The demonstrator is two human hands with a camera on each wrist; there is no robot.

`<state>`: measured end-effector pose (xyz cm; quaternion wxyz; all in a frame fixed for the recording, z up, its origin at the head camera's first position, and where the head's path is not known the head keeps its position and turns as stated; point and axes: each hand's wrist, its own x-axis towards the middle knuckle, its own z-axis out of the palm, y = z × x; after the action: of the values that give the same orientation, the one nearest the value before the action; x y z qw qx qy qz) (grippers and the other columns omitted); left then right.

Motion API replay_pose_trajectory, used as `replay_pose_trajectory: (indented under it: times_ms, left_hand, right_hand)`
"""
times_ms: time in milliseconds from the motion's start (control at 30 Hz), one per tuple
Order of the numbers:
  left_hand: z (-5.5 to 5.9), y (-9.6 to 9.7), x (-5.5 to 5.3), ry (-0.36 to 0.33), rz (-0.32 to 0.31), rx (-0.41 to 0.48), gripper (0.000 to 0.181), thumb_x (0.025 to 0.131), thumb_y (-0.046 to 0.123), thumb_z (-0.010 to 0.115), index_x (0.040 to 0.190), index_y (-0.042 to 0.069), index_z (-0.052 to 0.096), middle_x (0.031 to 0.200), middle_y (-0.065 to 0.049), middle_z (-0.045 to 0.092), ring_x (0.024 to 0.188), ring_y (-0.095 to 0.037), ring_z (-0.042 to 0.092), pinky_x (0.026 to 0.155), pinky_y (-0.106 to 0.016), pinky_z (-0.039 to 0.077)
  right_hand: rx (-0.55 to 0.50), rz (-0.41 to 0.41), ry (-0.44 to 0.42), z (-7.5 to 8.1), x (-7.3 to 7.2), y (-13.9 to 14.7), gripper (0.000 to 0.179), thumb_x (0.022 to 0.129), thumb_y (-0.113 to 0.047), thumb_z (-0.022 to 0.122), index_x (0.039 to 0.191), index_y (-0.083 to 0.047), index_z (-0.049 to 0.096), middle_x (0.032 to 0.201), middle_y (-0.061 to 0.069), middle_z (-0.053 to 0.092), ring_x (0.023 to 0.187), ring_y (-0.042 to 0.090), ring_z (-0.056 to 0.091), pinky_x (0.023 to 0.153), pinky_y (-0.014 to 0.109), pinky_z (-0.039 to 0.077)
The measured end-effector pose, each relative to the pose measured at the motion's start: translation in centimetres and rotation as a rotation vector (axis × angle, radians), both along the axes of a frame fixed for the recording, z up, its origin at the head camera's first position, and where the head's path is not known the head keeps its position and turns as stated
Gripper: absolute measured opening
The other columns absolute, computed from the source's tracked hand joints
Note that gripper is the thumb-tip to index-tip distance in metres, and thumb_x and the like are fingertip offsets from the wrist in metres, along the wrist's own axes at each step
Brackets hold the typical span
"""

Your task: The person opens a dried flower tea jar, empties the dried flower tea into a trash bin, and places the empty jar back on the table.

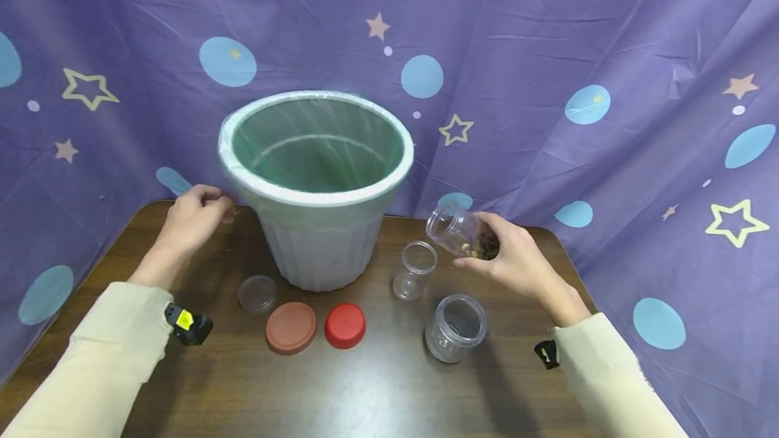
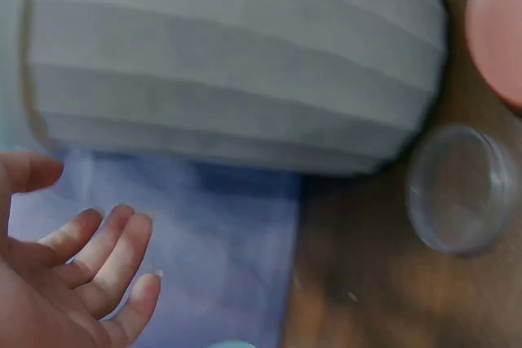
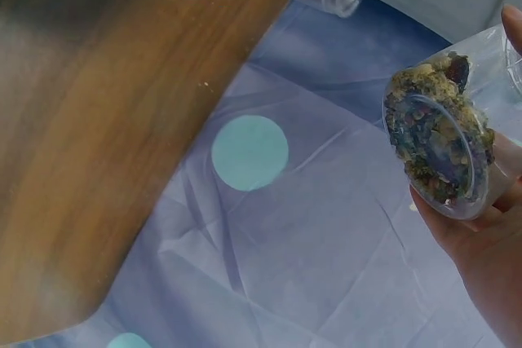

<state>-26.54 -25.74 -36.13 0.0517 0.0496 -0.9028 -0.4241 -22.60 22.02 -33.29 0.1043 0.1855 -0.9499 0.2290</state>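
Note:
My right hand [image 1: 514, 255] grips a clear plastic jar [image 1: 450, 227], tilted with its mouth toward the bin. Dried, crumbly brown and yellowish bits [image 3: 436, 132] lie at the jar's bottom end in the right wrist view. Beside the left wall of a large pale bin [image 1: 322, 249], my left hand [image 1: 197, 215] hovers with fingers loosely bent, holding nothing. A thin clear liner covers the bin's rim. In the left wrist view that hand [image 2: 77, 279] is apart from the bin's ribbed side.
Two clear jars without lids, a narrow one [image 1: 409, 282] and a wide one [image 1: 441, 340], stand right of the bin. In front lie a clear lid [image 1: 257, 293], a brownish-pink lid [image 1: 291, 328] and a red lid [image 1: 345, 325]. A purple curtain [image 1: 517, 32] hangs behind the wooden table [image 1: 377, 397].

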Motion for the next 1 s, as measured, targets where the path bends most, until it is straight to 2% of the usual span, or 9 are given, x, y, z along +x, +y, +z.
replay_pose_trajectory:
  times_ms: [67,133,300,500,567,667,833,900,1000]
  left_hand:
    - [1.0,0.4,-0.1,0.025,0.029,0.049,0.049,0.100,0.032,0.040,0.130,-0.005,0.051,0.102,-0.011,0.070,0.072,0.006,0.060,0.074,-0.021,0.044]
    - [2.0,0.7,-0.1,0.048,0.040,0.095,0.049,0.101,0.032,0.036,0.130,-0.004,0.051,0.097,-0.002,0.067,0.068,0.010,0.058,0.071,-0.016,0.044]
    - [4.3,1.4,-0.2,0.089,0.070,0.140,0.051,0.102,0.037,0.028,0.125,-0.002,0.053,0.084,0.016,0.060,0.065,0.008,0.059,0.071,-0.016,0.045]
    - [6.9,1.7,-0.2,0.068,0.130,0.164,0.060,0.098,0.062,0.025,0.108,0.012,0.056,0.064,0.027,0.053,0.054,0.003,0.055,0.072,-0.023,0.039]
    - [7.7,1.9,-0.1,0.053,0.141,0.163,0.063,0.095,0.069,0.024,0.101,0.014,0.054,0.061,0.023,0.053,0.056,-0.003,0.055,0.073,-0.026,0.038]
    - [8.6,2.4,-0.2,0.033,0.145,0.088,0.074,0.093,0.072,0.023,0.108,0.008,0.056,0.067,0.008,0.058,0.079,-0.021,0.060,0.082,-0.036,0.039]
    - [9.5,3.1,-0.5,0.006,0.130,-0.052,0.087,0.095,0.069,0.020,0.133,-0.002,0.051,0.112,-0.026,0.060,0.117,-0.046,0.049,0.095,-0.059,0.036]
    - [9.8,3.1,-0.7,-0.010,0.117,-0.083,0.086,0.095,0.067,0.020,0.136,-0.003,0.050,0.126,-0.029,0.054,0.123,-0.047,0.046,0.097,-0.061,0.036]
    - [10.1,3.1,-1.0,-0.043,0.096,-0.124,0.085,0.095,0.067,0.024,0.136,-0.004,0.049,0.134,-0.030,0.051,0.126,-0.050,0.044,0.097,-0.062,0.036]
  right_hand:
    - [0.006,-0.004,0.001,0.4,-0.2,0.0,0.073,0.070,-0.041,0.087,0.131,-0.014,0.056,0.114,0.004,0.069,0.100,0.022,0.065,0.088,0.042,0.051]
    - [0.009,-0.008,0.001,0.6,-0.4,0.1,0.074,0.070,-0.040,0.087,0.131,-0.014,0.056,0.114,0.005,0.069,0.100,0.024,0.065,0.088,0.043,0.051]
    - [0.010,-0.012,0.000,1.3,-0.9,0.1,0.075,0.070,-0.040,0.087,0.132,-0.012,0.055,0.114,0.007,0.069,0.099,0.025,0.065,0.086,0.044,0.051]
    - [0.010,-0.012,0.006,1.5,-1.2,0.0,0.075,0.071,-0.041,0.087,0.132,-0.012,0.055,0.114,0.008,0.069,0.100,0.026,0.065,0.087,0.045,0.051]
    - [0.007,-0.012,0.009,1.5,-1.2,-0.1,0.075,0.070,-0.040,0.087,0.132,-0.012,0.056,0.113,0.008,0.069,0.100,0.026,0.065,0.087,0.045,0.051]
    - [0.002,-0.002,0.020,1.5,-1.2,-0.3,0.074,0.070,-0.039,0.087,0.131,-0.012,0.056,0.113,0.008,0.069,0.099,0.025,0.065,0.087,0.045,0.051]
    - [-0.010,0.009,0.036,1.5,-1.2,-0.4,0.073,0.069,-0.039,0.088,0.130,-0.013,0.057,0.111,0.005,0.069,0.097,0.023,0.065,0.086,0.043,0.051]
    - [-0.007,0.011,0.042,1.6,-1.2,-0.5,0.072,0.069,-0.039,0.088,0.130,-0.013,0.057,0.111,0.005,0.069,0.097,0.023,0.065,0.086,0.042,0.051]
    - [-0.001,0.007,0.044,1.7,-1.3,-0.4,0.073,0.070,-0.040,0.088,0.130,-0.013,0.057,0.111,0.004,0.069,0.097,0.023,0.065,0.086,0.042,0.051]
